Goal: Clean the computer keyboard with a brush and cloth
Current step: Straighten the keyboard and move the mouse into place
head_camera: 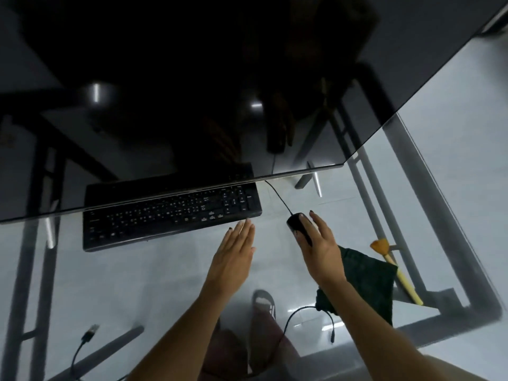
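A black keyboard point(170, 215) lies on a glass desk, its far edge hidden under the dark monitor. My left hand point(233, 254) is flat with straight fingers, the fingertips at the keyboard's near right corner. My right hand point(321, 243) rests on a black wired mouse point(298, 225), fingers lying along its right side. A dark green cloth point(365, 281) lies just right of my right forearm. Beyond the cloth lies a brush point(395, 270) with orange bristles and a pale yellow handle.
A large dark monitor point(192, 92) fills the upper view and overhangs the keyboard. The mouse cable point(277, 195) runs back under it. Loose cables point(299, 312) and a USB plug point(90, 332) lie near the front. The desk frame point(428, 215) and floor show through the glass.
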